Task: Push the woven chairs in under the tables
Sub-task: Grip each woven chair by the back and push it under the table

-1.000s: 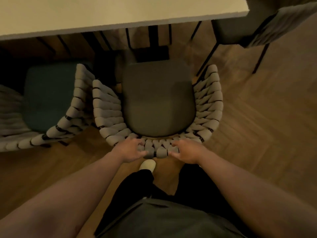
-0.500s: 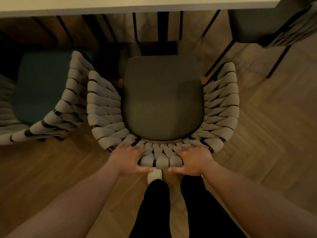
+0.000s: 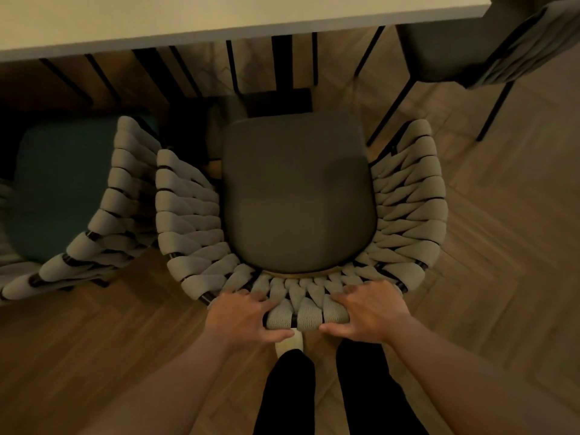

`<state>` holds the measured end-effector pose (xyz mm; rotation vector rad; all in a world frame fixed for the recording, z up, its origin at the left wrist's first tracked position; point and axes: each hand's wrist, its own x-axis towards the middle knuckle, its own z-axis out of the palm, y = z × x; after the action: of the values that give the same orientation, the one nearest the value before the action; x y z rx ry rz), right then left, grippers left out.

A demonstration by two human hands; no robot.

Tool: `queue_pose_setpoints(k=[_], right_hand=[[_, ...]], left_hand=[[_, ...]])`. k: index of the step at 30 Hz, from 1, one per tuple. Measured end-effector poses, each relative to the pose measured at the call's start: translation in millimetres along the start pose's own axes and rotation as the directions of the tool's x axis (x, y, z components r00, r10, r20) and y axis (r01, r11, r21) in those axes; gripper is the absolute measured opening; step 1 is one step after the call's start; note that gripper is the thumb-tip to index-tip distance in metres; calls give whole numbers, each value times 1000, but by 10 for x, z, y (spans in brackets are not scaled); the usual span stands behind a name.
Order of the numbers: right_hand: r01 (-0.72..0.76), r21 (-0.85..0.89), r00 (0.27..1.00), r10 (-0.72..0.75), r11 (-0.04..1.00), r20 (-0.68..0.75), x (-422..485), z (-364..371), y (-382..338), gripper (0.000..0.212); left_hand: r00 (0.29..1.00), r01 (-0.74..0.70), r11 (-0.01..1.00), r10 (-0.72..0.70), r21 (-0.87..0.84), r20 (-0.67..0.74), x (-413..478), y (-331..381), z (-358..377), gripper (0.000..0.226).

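one table [image 3: 219, 20]. three woven chairs: centre chair [image 3: 188, 215] faces its near edge, seat not under it; left chair [image 3: 119, 189] just beside; right chair [image 3: 533, 42] past the right corner. two hands: left hand [image 3: 241, 318], right hand [image 3: 373, 312] each grip centre chair's back rim.

Both bare forearms reach forward and down; the left hand [image 3: 241, 315] and right hand [image 3: 373, 312] grip the woven chair back [image 3: 309, 312], fingers curled over its top, thumbs on the near side.
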<state>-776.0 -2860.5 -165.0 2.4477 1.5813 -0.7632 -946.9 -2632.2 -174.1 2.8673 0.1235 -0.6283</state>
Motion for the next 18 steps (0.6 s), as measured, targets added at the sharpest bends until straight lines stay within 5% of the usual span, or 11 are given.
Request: queue_pose_setpoints(k=[6, 18], right_hand=[[8, -55, 997, -13, 998, -74, 301, -263, 209, 98], [26, -111, 993, -38, 993, -108, 559, -443, 690, 99]], left_hand=[[988, -18, 998, 27, 55, -152, 363, -170, -269, 94], [992, 14, 999, -9, 39, -125, 829, -101, -476, 109]])
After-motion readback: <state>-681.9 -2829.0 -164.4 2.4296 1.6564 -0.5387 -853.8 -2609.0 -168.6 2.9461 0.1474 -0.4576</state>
